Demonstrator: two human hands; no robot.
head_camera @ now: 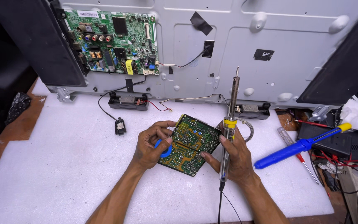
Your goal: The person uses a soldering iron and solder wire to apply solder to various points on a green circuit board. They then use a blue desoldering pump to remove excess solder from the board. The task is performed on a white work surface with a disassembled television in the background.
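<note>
Big grey metal back panel [228,49] of an opened flat screen stands across the far side, black frame pieces at both edges, bits of black tape on it; green main board [114,41] mounted at its upper left with a thin wire running off to the right. White foam sheet [63,166] covers the tabletop, brown wood showing at left edge. Two small black speaker units [128,101] and [251,110] lie along the panel's lower rim, a small black module [120,126] on a wire just in front. Blue desoldering pump [299,146] with yellow end lies right, tilted, beside a red-handled screwdriver [301,159] and a clutter of wires. Centre: small green circuit board [189,143], solder side up, tilted, resting on the foam between both hands. Left hand [152,145] closed on the board's left edge, fingers also pinching a blue solder spool [164,150]. Right hand [237,157] gripping the board's right edge and wrapped round a soldering iron [228,128], yellow collar, tip pointing up away from the board, cord trailing toward the camera
</note>
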